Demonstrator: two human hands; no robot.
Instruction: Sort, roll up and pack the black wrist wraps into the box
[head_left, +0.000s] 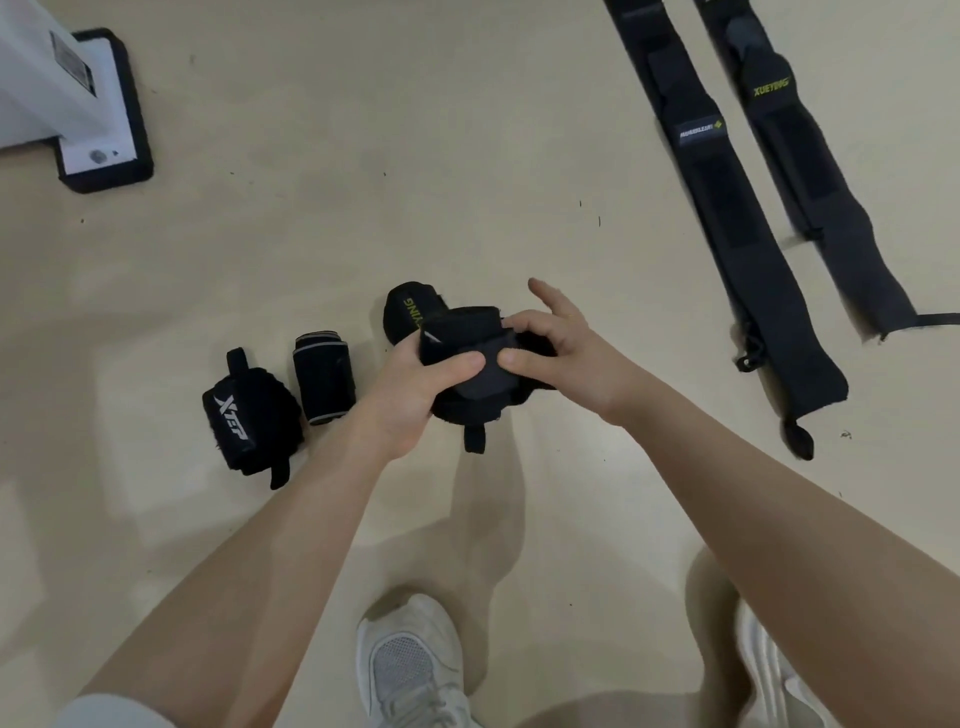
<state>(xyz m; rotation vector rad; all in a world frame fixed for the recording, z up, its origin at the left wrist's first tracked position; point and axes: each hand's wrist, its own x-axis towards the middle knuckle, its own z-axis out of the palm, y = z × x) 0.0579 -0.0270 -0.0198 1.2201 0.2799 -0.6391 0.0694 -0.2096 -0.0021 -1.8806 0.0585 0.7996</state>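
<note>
Both grips close on one rolled black wrist wrap (470, 364), held just above the floor (311, 208): the left hand (415, 395) clutches its near side, while the right hand (561, 353) pinches the flap, forefinger lifted free.

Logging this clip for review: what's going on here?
A person crouches over a floor, both hands on a black wrist wrap: the left hand grips it and the right hand pinches its flap. Three rolled wraps lie beside it. Two unrolled wraps lie flat at the right. No box is in view.
</note>
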